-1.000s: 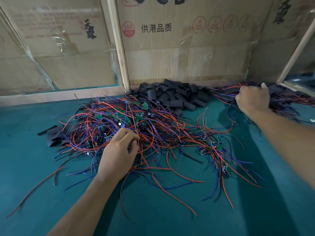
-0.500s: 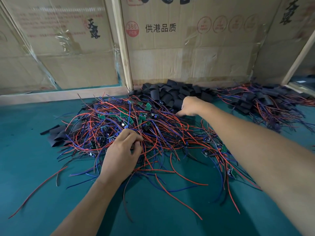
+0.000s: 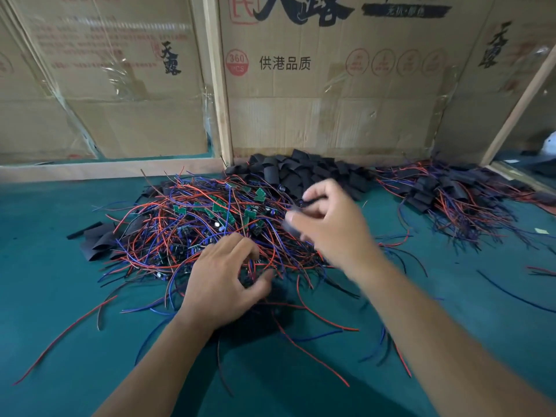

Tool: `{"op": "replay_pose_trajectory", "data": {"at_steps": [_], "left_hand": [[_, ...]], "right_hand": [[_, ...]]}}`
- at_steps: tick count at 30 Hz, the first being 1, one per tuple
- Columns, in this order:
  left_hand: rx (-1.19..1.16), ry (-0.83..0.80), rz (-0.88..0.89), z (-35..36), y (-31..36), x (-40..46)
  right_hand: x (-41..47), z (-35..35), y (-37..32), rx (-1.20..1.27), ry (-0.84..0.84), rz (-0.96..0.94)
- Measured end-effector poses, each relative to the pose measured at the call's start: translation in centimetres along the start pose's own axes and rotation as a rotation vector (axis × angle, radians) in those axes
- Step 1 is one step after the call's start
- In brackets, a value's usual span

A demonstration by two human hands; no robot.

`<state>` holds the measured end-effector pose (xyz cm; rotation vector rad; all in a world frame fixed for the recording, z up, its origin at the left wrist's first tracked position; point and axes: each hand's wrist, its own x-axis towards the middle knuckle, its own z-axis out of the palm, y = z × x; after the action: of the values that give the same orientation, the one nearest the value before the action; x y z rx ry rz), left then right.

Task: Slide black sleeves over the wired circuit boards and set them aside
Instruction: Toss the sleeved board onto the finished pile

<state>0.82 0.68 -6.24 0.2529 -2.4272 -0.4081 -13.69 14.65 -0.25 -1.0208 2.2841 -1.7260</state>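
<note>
A tangled pile of wired circuit boards point(image 3: 207, 224), small green boards with red and blue leads, lies on the green table. My left hand point(image 3: 222, 284) is at the pile's near edge, fingers and thumb curled round a small dark wired board point(image 3: 251, 279). Just right of the pile's far side, my right hand point(image 3: 334, 230) is raised and motion-blurred. It pinches a black sleeve point(image 3: 313, 201) between thumb and forefinger. A heap of loose black sleeves point(image 3: 301, 173) lies against the back wall. Sleeved boards point(image 3: 442, 197) are heaped at the far right.
Cardboard sheets on a wooden frame point(image 3: 219, 85) wall off the back of the table. A few flat black sleeves point(image 3: 96, 240) lie left of the wire pile. Stray red and blue wires point(image 3: 316, 320) trail toward the near edge of the green table point(image 3: 60, 311).
My right hand went from the finished heap at far right to the sleeve heap, then drew back toward me with a black sleeve. My left hand stayed in the pile.
</note>
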Motion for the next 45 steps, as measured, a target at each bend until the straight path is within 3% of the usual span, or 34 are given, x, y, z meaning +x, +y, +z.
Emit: {"op": "replay_pose_trajectory", "data": {"at_steps": [3,8,12,16,20,25,29,34,40,43,45], "left_hand": [[0.013,0.031,0.037,-0.1,1.5,0.4],[0.03,-0.063,0.053,0.5,2.7,0.1],[0.024,-0.09,-0.03,0.8,2.6,0.1],[0.06,-0.131,-0.031,1.0,2.2,0.0],[0.025,-0.106,-0.017,0.5,2.8,-0.1],[-0.057,-0.129,-0.022,0.7,2.9,-0.3],[-0.12,-0.153,0.0,0.9,3.3,-0.6],[-0.157,-0.112,-0.027,0.6,3.2,-0.5],[-0.051,0.023,-0.068,-1.3,3.1,2.9],[0.145,-0.141,-0.029,-2.0,0.9,9.2],[0.378,-0.348,-0.018,-2.7,-1.5,13.6]], "right_hand": [[-3.7,1.2,0.7,-0.15,0.031,-0.04],[-5.2,2.5,2.4,-0.154,0.075,-0.058],[-4.9,2.9,3.2,-0.121,0.088,-0.056],[-4.9,2.7,3.5,0.021,-0.014,-0.058],[-4.8,1.4,3.9,0.086,-0.251,-0.088],[-4.3,0.4,4.0,-0.073,-0.166,-0.225],[-4.5,0.2,4.1,-0.101,-0.25,-0.236],[-4.1,0.7,4.7,-0.009,-0.102,-0.073],[-3.7,1.4,5.3,0.456,-0.141,0.27],[-3.5,1.7,5.3,0.542,-0.132,0.272],[-3.5,1.7,5.4,0.554,-0.139,0.273]]}}
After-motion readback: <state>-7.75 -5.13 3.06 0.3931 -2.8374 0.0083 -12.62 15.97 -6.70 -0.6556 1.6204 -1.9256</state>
